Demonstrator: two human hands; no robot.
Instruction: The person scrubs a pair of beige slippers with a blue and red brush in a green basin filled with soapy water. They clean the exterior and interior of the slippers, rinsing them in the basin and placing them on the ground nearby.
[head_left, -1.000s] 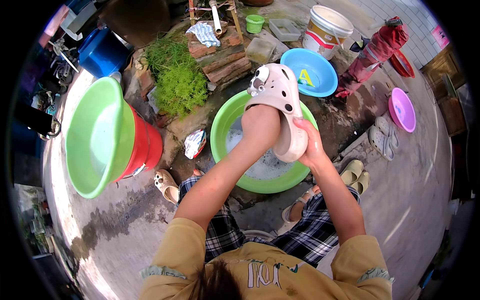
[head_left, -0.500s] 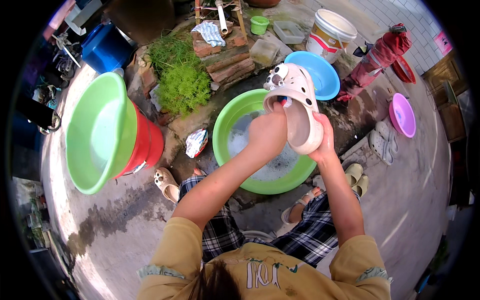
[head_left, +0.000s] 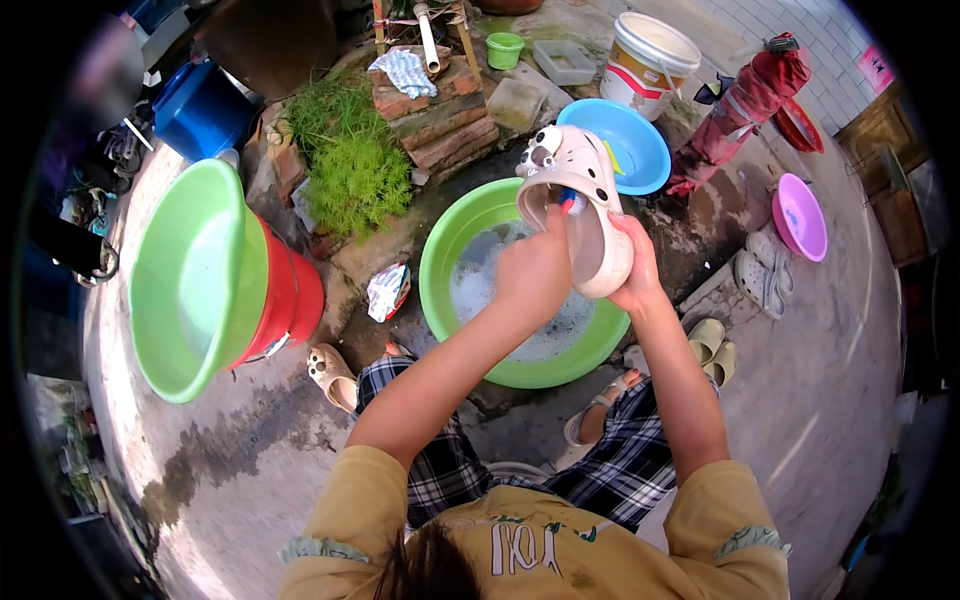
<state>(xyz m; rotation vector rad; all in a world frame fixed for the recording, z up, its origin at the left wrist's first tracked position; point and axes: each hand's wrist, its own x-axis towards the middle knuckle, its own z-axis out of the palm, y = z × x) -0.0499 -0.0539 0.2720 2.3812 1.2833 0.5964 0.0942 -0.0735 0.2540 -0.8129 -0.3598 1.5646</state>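
Note:
A cream clog [head_left: 576,163] with a dog-face decoration on its toe is tilted up above a green basin [head_left: 438,312] of sudsy water. My right hand [head_left: 637,268] grips the clog along its right side near the heel. Closed round a brush [head_left: 572,200], my left hand [head_left: 532,272] reaches into the clog's opening. Only the brush's blue and red part and pale bristles show; the fingers hide the rest. Dark, submerged things can be partly made out under the suds.
Left of me, a light green basin [head_left: 150,290] rests on a red bucket [head_left: 300,290]. A crumpled packet [head_left: 388,290] lies beside the sudsy basin. Beyond are a blue basin [head_left: 655,150] and white bucket [head_left: 650,60]. Grey clogs [head_left: 755,283] and a purple basin [head_left: 800,215] are at right.
The clog has shifted slightly left, with both hands still on it. The brush shows a little more inside the opening. A yellow item in the blue basin has come into sight.

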